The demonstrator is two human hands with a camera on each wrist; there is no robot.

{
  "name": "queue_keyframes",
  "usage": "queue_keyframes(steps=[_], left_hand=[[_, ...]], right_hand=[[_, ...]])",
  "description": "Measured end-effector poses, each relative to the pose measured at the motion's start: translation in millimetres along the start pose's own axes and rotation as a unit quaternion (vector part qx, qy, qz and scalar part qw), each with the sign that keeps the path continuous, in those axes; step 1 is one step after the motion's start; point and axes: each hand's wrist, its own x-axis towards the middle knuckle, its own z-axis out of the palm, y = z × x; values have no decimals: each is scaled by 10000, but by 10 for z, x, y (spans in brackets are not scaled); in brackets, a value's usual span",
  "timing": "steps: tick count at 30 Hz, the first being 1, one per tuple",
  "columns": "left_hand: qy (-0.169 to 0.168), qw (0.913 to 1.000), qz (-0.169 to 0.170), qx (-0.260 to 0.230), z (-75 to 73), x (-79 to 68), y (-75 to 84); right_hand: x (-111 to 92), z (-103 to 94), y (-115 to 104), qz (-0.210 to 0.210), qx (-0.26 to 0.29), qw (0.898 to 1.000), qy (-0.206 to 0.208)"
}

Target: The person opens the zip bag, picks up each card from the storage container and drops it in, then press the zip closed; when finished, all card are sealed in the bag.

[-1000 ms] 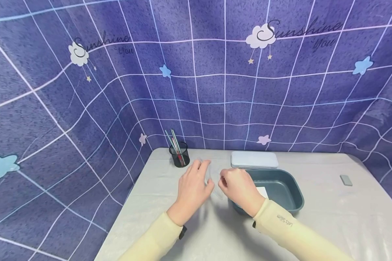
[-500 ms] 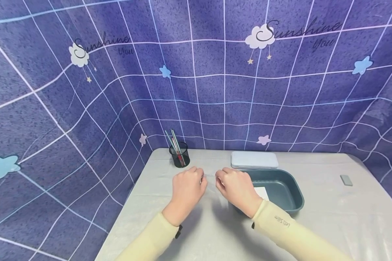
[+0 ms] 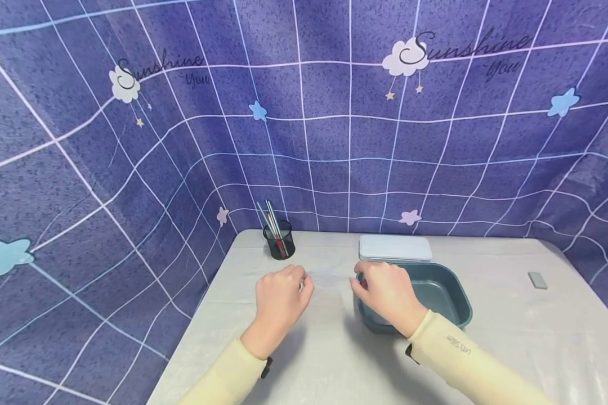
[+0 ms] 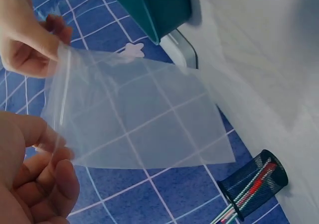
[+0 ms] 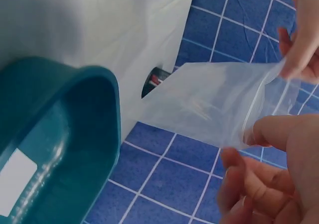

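A clear zip-top plastic bag [image 4: 144,109] is spread between my two hands. Thumb and fingers of my left hand [image 3: 280,298] pinch one end of its zip edge. At the other end, my right hand [image 3: 389,292] pinches that edge, next to the left side of a dark teal bin [image 3: 458,298]. Through the bag I see the patterned cloth behind it; nothing shows inside. In the right wrist view the bag [image 5: 204,102] hangs away from the fingers, its zip strip running between both hands. Against the pale table the bag is faint in the head view.
A black mesh pen cup [image 3: 281,247] with several pencils stands at the back left. A pale flat case [image 3: 395,247] lies behind the bin. Inside the bin is a white card [image 5: 17,181]. A small grey block [image 3: 537,279] lies far right. Patterned cloth hangs behind the table.
My left hand had its fingers spread beside the bag, then closed on its edge. Both hands have since moved apart, stretching the bag's edge between them.
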Motion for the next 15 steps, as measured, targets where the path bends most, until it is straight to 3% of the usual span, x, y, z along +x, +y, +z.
queue_keyframes(steps=[15], left_hand=[[-567, 9974, -336, -276, -4, -181, -11]], right_hand=[[-21, -43, -8, 315, 418, 9977, -440]])
